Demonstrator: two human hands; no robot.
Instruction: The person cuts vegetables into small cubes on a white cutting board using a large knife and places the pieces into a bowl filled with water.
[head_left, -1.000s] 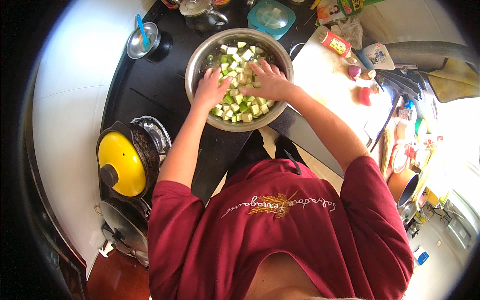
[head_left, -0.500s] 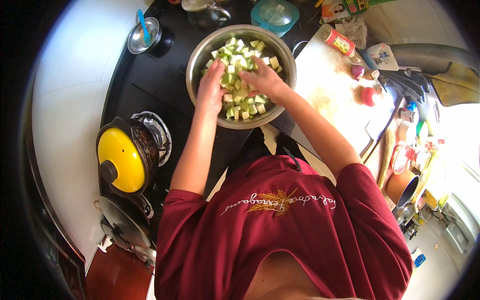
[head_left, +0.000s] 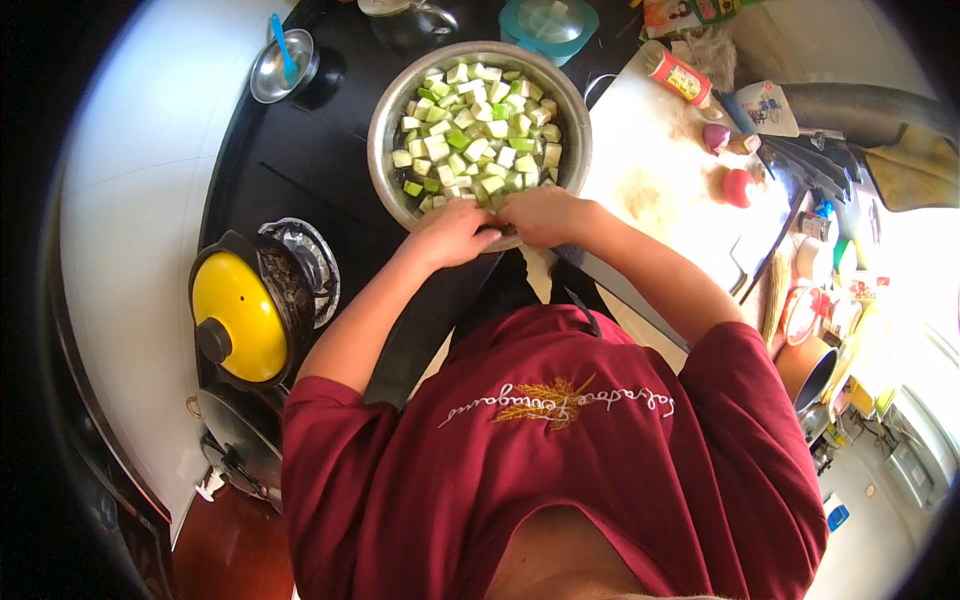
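A wide steel basin (head_left: pixel 382 150) holds water and many pale green, peeled vegetable cubes (head_left: pixel 478 130), some still with brighter green sides. Both my hands are at its near rim. My left hand (head_left: pixel 456 234) reaches over the rim with its thumb apart from the fingers; the fingertips dip in beside the nearest cubes. Close beside it, my right hand (head_left: pixel 543 215) bends down inside the near right edge. Its fingertips are hidden, so I cannot see whether they hold anything.
Right of the basin lies a white cutting board (head_left: pixel 640 150) with a red-labelled packet (head_left: pixel 682 78), a purple onion (head_left: pixel 715 137) and a red round vegetable (head_left: pixel 738 188). A yellow-lidded pot (head_left: pixel 238 315) stands at left. Behind are a small bowl (head_left: pixel 270 75) and a teal lidded container (head_left: pixel 548 28).
My hands have moved from the middle of the basin, among the cubes, back to its near rim. The cubes now lie more spread out in the water.
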